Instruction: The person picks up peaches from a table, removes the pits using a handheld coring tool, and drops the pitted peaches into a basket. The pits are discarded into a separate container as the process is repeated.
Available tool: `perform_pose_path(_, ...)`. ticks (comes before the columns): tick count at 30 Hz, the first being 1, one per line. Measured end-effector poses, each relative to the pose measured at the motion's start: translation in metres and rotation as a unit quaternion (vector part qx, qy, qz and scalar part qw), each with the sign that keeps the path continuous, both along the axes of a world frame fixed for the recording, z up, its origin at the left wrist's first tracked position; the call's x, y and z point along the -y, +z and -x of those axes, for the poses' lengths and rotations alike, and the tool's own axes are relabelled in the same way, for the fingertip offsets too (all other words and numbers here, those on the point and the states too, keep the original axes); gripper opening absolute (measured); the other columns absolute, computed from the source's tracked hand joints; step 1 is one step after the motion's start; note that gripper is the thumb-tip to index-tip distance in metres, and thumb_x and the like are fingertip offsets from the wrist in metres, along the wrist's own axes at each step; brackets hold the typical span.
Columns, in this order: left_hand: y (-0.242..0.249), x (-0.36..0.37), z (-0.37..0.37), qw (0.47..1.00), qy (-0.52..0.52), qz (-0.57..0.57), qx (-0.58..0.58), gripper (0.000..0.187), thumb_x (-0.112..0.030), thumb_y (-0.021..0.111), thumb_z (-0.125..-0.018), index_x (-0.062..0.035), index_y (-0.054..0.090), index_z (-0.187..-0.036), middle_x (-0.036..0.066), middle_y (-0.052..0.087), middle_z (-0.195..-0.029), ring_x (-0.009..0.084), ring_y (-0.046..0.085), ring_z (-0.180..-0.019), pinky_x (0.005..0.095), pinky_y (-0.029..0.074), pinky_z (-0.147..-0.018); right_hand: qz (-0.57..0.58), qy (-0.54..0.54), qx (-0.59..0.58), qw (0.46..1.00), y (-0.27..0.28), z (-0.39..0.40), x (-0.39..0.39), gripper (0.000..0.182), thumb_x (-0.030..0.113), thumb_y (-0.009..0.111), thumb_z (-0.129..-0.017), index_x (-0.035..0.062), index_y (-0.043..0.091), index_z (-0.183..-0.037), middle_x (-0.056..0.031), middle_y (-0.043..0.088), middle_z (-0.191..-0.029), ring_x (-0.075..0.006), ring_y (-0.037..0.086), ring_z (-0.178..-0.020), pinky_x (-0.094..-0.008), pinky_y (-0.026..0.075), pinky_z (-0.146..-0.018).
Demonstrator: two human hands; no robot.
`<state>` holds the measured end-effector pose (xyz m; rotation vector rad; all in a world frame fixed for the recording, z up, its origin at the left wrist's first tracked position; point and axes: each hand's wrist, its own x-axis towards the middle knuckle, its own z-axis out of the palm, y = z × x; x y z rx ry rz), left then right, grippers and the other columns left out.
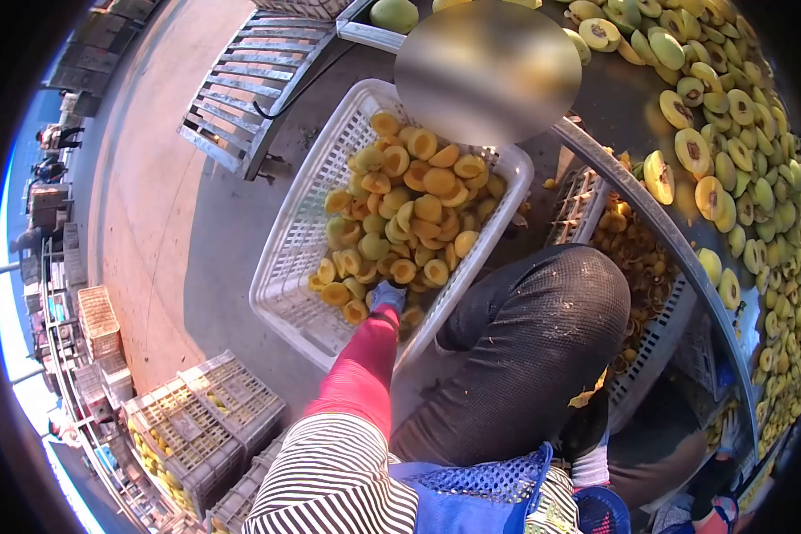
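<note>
My left hand (388,297), in a blue-grey glove under a red sleeve, reaches into a white slatted plastic crate (287,233). It touches the near side of a heap of hollow, pitted fruit halves (427,207), yellow-orange like apricots or peaches. The fingers point down among the fruit and are mostly hidden, so whether they grip a piece does not show. My right hand is out of view. To the right, a metal table (627,116) carries many green-skinned fruit halves (692,151), several with the brown stone still in them.
A curved metal table edge (667,233) runs past my knee (578,294). Below it stands a crate of orange scraps (632,249). A slatted bench (249,84) is at upper left, stacked crates (203,418) at lower left. A co-worker's gloved hand (728,434) shows at lower right. A blurred oval hides the top middle.
</note>
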<state>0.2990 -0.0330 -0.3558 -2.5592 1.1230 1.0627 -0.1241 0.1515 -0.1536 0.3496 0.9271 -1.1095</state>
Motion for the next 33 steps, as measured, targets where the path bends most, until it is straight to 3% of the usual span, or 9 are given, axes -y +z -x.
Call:
perform_pose_path(7, 0.006, 0.003, 0.019, 0.999, -0.004, -0.038, 0.001, 0.06, -0.039, 0.071, -0.07, -0.0031, 0.057, -0.116, 0.019, 0.059, -0.121, 0.0339, 0.057, -0.111, 0.0406, 0.047, -0.091, 0.069, -0.029, 0.086, 0.994, 0.005, 0.009, -0.001, 0.027, 0.037, 0.049, -0.096, 0.0134, 0.06, -0.105, 0.0002, 0.059, -0.078, -0.0146, 0.058, -0.066, -0.0248, 0.048, -0.055)
perform_pose_path(8, 0.006, 0.001, 0.018, 0.998, 0.013, -0.047, -0.033, 0.06, -0.035, 0.072, -0.069, -0.0012, 0.055, -0.117, 0.019, 0.058, -0.122, 0.0338, 0.055, -0.114, 0.0402, 0.046, -0.093, 0.101, 0.117, -0.346, 0.926, 0.026, -0.004, 0.008, 0.027, 0.037, 0.048, -0.096, 0.0134, 0.059, -0.101, 0.0026, 0.053, -0.065, -0.0105, 0.05, -0.053, -0.0225, 0.039, -0.044)
perform_pose_path(9, 0.009, -0.002, 0.019, 0.998, 0.007, -0.048, -0.03, 0.06, -0.035, 0.072, -0.069, -0.0012, 0.055, -0.117, 0.019, 0.058, -0.122, 0.0338, 0.055, -0.114, 0.0402, 0.046, -0.093, 0.106, 0.241, -0.702, 0.662, 0.052, -0.017, 0.022, 0.027, 0.038, 0.048, -0.096, 0.0135, 0.059, -0.097, 0.005, 0.047, -0.053, -0.0065, 0.043, -0.041, -0.0202, 0.031, -0.034)
perform_pose_path(11, 0.018, -0.012, 0.02, 1.0, 0.019, -0.017, -0.005, 0.063, -0.033, 0.073, -0.068, -0.0007, 0.053, -0.118, 0.021, 0.06, -0.118, 0.0348, 0.055, -0.113, 0.0402, 0.045, -0.093, -0.033, -0.032, -0.34, 0.939, 0.098, -0.026, 0.044, 0.031, 0.037, 0.046, -0.097, 0.0084, 0.056, -0.1, 0.0035, 0.041, -0.046, -0.0058, 0.036, -0.034, -0.0214, 0.029, -0.031)
perform_pose_path(15, 0.027, -0.02, 0.004, 0.971, 0.16, 0.164, -0.068, 0.047, -0.021, 0.071, -0.075, -0.0016, 0.054, -0.114, 0.013, 0.066, -0.096, 0.0266, 0.064, -0.087, 0.0316, 0.051, -0.077, 0.265, 0.135, -0.316, 0.901, 0.169, -0.071, 0.082, 0.043, 0.004, 0.052, -0.08, -0.0001, 0.05, -0.123, -0.0151, 0.064, -0.089, -0.0162, 0.063, -0.073, -0.0257, 0.051, -0.063)
perform_pose_path(17, 0.117, 0.0, 0.026, 0.88, 0.289, 0.208, -0.314, 0.023, -0.009, 0.067, -0.081, -0.0068, 0.057, -0.101, 0.002, 0.059, -0.077, 0.0088, 0.051, -0.055, 0.0219, 0.041, -0.048, 0.349, 0.415, -0.424, 0.726, 0.184, -0.08, 0.117, 0.041, 0.007, 0.063, -0.079, 0.0035, 0.056, -0.119, -0.01, 0.066, -0.098, -0.0156, 0.063, -0.086, -0.0302, 0.049, -0.08)
perform_pose_path(21, 0.204, 0.013, 0.054, 0.82, 0.206, 0.353, -0.401, 0.021, -0.007, 0.068, -0.082, -0.0081, 0.058, -0.101, -0.002, 0.054, -0.07, 0.0052, 0.045, -0.05, 0.0206, 0.036, -0.043, 0.193, 0.206, -0.25, 0.926, 0.167, -0.073, 0.111, 0.026, 0.009, 0.058, -0.087, 0.0056, 0.059, -0.113, -0.0029, 0.061, -0.082, -0.0067, 0.056, -0.062, -0.0204, 0.045, -0.053)
perform_pose_path(29, 0.372, -0.004, 0.196, 0.741, -0.008, 0.467, -0.481, 0.026, -0.001, 0.064, -0.085, -0.0013, 0.058, -0.11, 0.002, 0.059, -0.087, 0.0048, 0.053, -0.065, 0.0177, 0.043, -0.057, 0.045, 0.012, -0.347, 0.937, 0.126, 0.001, 0.051, 0.025, 0.032, 0.063, -0.09, 0.011, 0.05, -0.092, -0.0012, 0.048, -0.057, -0.0079, 0.042, -0.037, -0.0225, 0.036, -0.034)
perform_pose_path(33, 0.398, 0.048, 0.25, 0.747, -0.393, 0.465, -0.266, 0.025, -0.009, 0.07, -0.08, -0.0003, 0.065, -0.102, 0.012, 0.064, -0.097, 0.0219, 0.062, -0.092, 0.0311, 0.048, -0.083, -0.004, 0.027, -0.246, 0.969, 0.124, 0.005, 0.026, 0.029, 0.033, 0.062, -0.09, 0.0105, 0.052, -0.104, -0.0014, 0.048, -0.06, -0.0092, 0.044, -0.04, -0.0242, 0.039, -0.037)
